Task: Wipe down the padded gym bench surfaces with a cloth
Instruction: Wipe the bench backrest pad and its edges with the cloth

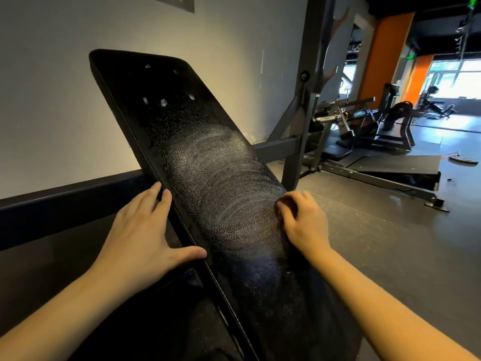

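Wiping appears mid-course: the inclined bench pad (pixel 208 178) shows swirl marks centrally, left hand (pixel 140 230) flat-fingered on its left edge, right hand (pixel 302 220) curled at its right edge, grip contents indiscernible, no cloth evident; next stroke should address the spotted upper end.

Bench pad (pixel 213 194): near end cut off by bottom edge; underside and support lost in shadow.
Right hand (pixel 304 220): fingertips smeared by blur; whatever lies under curled fingers hidden, hold cannot be told.
Both forearms: run out of frame at bottom corners.
Poster (pixel 177 2): cut by top edge, content unreadable.
Steel upright (pixel 315 61): top cut off; wall lettering (pixel 355 45) behind it half hidden, unreadable.
Far machines (pixel 377 118): small, soft.
Window (pixel 453 74): blown out.
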{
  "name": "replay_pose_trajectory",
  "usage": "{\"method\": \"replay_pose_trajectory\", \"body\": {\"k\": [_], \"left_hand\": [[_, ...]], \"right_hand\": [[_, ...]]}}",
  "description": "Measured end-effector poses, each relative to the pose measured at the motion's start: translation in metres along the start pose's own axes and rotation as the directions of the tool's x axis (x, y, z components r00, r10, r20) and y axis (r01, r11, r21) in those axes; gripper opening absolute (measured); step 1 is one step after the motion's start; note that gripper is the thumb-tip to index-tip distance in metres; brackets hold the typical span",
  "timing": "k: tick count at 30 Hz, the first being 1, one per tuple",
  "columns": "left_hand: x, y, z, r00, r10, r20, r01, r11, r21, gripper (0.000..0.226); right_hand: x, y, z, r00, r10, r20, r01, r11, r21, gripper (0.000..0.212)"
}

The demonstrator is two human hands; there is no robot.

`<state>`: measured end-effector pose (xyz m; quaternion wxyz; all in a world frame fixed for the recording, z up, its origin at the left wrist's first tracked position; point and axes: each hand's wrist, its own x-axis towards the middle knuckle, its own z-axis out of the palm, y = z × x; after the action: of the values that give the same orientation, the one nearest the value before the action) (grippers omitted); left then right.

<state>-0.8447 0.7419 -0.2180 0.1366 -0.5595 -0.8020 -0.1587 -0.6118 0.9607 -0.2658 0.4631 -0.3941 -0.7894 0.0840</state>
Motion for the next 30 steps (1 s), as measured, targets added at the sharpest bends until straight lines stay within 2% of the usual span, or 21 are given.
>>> {"method": "replay_pose_trajectory", "body": {"k": [1, 3, 5, 7, 9, 11, 13, 14, 15, 17, 21, 26, 28, 30], "left_hand": [[0.001, 0.001, -0.001, 1.000, -0.006, -0.009, 0.006, 1.000, 0.013, 0.155], [0.002, 0.003, -0.003, 1.000, -0.009, 0.002, 0.009, 1.000, 0.027, 0.153], [0.001, 0.002, -0.004, 1.000, -0.002, 0.002, 0.002, 0.999, 0.035, 0.151], [0.001, 0.003, -0.004, 1.000, 0.001, -0.002, -0.001, 0.999, 0.049, 0.151], [0.000, 0.003, -0.004, 1.000, 0.003, 0.002, -0.003, 0.998, 0.057, 0.151], [0.002, 0.003, -0.003, 1.000, 0.004, 0.001, -0.005, 0.999, 0.053, 0.152], [0.002, 0.003, -0.003, 1.000, 0.007, 0.007, -0.007, 0.998, 0.063, 0.152], [0.002, 0.002, -0.002, 1.000, 0.009, 0.001, -0.009, 0.998, 0.066, 0.153], [0.002, 0.001, -0.002, 1.000, 0.009, -0.007, -0.008, 0.998, 0.066, 0.153], [0.001, 0.001, -0.002, 1.000, 0.010, -0.010, -0.010, 0.998, 0.061, 0.153], [0.000, 0.002, -0.001, 1.000, 0.011, -0.013, -0.011, 0.999, 0.052, 0.152], [0.000, 0.001, 0.000, 0.999, 0.022, -0.031, -0.021, 0.999, 0.028, 0.151], [0.000, 0.001, 0.001, 0.999, 0.018, -0.039, -0.018, 1.000, 0.007, 0.151], [-0.001, 0.001, 0.001, 0.999, 0.017, -0.045, -0.018, 1.000, -0.009, 0.150]], "right_hand": [[0.009, -0.003, 0.005, 0.998, 0.052, -0.018, -0.053, 0.999, -0.006, 0.019], [0.019, -0.021, 0.017, 0.998, 0.057, -0.022, -0.056, 0.998, 0.023, 0.019], [0.013, -0.043, 0.021, 0.997, -0.070, 0.037, 0.066, 0.994, 0.087, 0.020], [-0.004, -0.049, 0.009, 0.942, -0.281, 0.182, 0.244, 0.949, 0.202, 0.023], [-0.010, -0.033, -0.009, 0.884, -0.349, 0.312, 0.261, 0.921, 0.290, 0.027], [-0.004, -0.008, -0.020, 0.940, -0.180, 0.291, 0.128, 0.973, 0.190, 0.032], [-0.005, 0.008, -0.026, 0.990, 0.055, 0.132, -0.052, 0.998, -0.028, 0.042], [-0.010, 0.010, -0.025, 0.994, 0.103, 0.038, -0.100, 0.991, -0.092, 0.041], [-0.016, 0.008, -0.023, 0.995, 0.091, -0.032, -0.095, 0.986, -0.135, 0.036], [-0.027, 0.000, -0.019, 0.998, 0.045, -0.052, -0.054, 0.979, -0.198, 0.027], [-0.036, -0.005, -0.009, 0.993, 0.121, 0.018, -0.113, 0.967, -0.226, 0.051], [-0.042, -0.010, -0.007, 0.993, 0.114, -0.021, -0.116, 0.972, -0.206, 0.038], [-0.064, -0.021, -0.011, 0.999, 0.049, -0.012, -0.050, 0.989, -0.140, 0.037], [-0.100, -0.036, -0.017, 0.996, -0.084, 0.032, 0.086, 0.994, -0.066, 0.036]]}}
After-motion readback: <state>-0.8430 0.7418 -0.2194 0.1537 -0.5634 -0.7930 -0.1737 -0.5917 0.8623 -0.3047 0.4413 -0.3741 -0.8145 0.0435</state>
